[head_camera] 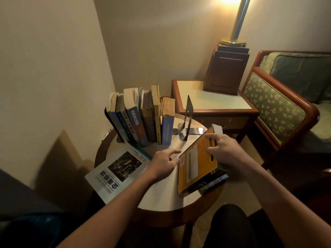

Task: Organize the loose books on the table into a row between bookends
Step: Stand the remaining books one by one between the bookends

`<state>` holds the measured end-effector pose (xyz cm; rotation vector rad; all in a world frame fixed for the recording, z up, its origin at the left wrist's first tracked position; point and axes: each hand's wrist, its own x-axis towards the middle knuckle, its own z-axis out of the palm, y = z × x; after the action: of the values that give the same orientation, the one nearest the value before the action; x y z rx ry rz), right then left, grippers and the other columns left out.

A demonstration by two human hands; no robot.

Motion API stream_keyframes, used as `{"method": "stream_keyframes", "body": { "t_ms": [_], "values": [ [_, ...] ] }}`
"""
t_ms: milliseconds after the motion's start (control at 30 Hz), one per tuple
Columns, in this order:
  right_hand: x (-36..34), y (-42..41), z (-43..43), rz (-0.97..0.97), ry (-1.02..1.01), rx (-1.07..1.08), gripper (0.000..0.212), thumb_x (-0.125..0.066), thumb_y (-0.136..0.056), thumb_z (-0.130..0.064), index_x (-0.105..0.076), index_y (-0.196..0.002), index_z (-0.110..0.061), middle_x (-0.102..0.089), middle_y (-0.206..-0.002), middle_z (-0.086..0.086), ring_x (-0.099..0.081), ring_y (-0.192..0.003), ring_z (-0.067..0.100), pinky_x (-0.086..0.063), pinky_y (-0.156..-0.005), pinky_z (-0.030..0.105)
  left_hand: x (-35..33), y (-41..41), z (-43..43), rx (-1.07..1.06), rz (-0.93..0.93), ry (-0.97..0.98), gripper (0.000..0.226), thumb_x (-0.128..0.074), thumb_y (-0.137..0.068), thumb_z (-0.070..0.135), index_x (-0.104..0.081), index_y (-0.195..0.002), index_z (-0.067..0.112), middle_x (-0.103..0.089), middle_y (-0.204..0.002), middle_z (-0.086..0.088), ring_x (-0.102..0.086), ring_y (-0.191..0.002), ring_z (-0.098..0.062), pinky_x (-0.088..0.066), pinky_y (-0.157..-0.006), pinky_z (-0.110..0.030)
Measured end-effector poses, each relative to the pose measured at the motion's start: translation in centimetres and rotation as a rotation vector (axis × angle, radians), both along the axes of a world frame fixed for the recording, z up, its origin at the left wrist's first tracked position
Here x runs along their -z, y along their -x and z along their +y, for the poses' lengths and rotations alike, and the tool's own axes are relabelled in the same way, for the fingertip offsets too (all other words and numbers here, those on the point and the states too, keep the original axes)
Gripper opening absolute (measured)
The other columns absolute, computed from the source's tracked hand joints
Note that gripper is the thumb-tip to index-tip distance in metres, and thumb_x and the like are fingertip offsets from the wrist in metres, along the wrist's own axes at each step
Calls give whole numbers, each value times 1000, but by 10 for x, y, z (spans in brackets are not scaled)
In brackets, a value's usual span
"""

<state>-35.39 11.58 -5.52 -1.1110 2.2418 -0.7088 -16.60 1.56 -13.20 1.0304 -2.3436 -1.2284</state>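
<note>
Over round pale surface (pixel 161 199), grasps tilted orange paperback book (pixel 197 163) with right-hand fingers (pixel 215 136); left-hand fingers (pixel 172 152) released alongside; upright book row (pixel 143 120) up-left.

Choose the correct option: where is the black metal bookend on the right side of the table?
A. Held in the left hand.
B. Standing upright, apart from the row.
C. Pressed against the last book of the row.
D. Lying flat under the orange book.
B: the bookend stands upright on the round table, a bare gap separating it from the row of books; the right hand grips the orange book, not the bookend.
</note>
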Motion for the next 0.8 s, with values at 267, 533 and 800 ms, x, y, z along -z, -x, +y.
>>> {"method": "stream_keyframes", "body": {
  "t_ms": [267,533,800],
  "values": [
    [-26,0,-6,163,129,-73,68,-59,-97,-6,-32,-155,-28,-60,-132,15,-71,-85,25,-56,-51,23,-40,-3,-78,-248,2,306,51,-59,-94,13,-49,-144,19,-55,-143,-4,-55,-123,-22,-50,-102,-40],
    [-87,8,-10,403,476,-71,65,-62,-97,-13,-32,-154,-23,-65,-130,10,-63,-72,4,-47,-50,3,-58,8,-128,-245,-81,699,68,-61,-92,24,-33,-153,17,-37,-158,-5,-38,-139,-30,-38,-110,-46],
    [-120,16,-58,481,777,14,60,-56,-100,-23,-33,-155,-25,-61,-119,-13,-59,-86,-1,-44,-57,-3,-60,8,-142,-62,-286,746,76,-57,-86,13,-25,-156,18,-28,-162,-4,-31,-145,-32,-28,-116,-52]
  ]
}}
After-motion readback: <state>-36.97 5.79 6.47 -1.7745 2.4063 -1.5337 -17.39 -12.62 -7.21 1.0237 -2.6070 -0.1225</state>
